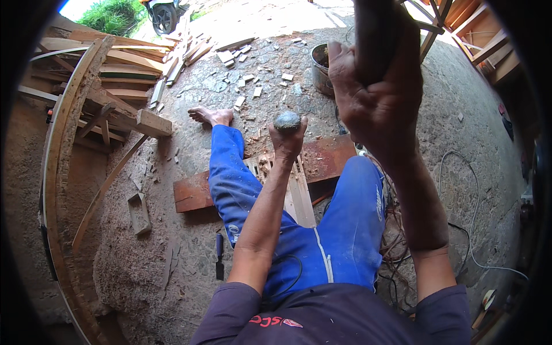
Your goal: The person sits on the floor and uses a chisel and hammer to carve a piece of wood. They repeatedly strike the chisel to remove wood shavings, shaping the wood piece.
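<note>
My left hand (287, 140) is closed around an upright tool with a rounded, worn grey top (287, 121); its lower end is hidden beneath the fist. Below that hand, a pale wooden piece with slots cut in it (297, 195) runs between my legs, lying across a reddish-brown board (330, 156) strewn with wood chips. Raised high and close to the camera, my right hand (379, 98) grips a thick dark bar (376, 40). The bar's far end runs out of the picture, so its kind does not show.
A chisel with a dark handle (219, 246) lies on the floor by my left thigh. Curved wooden frames (57, 155) stand at left, near a small wooden box (138, 214). Ahead are scattered offcuts (257, 92) and a metal bucket (322, 80). Cables (471, 230) trail at right.
</note>
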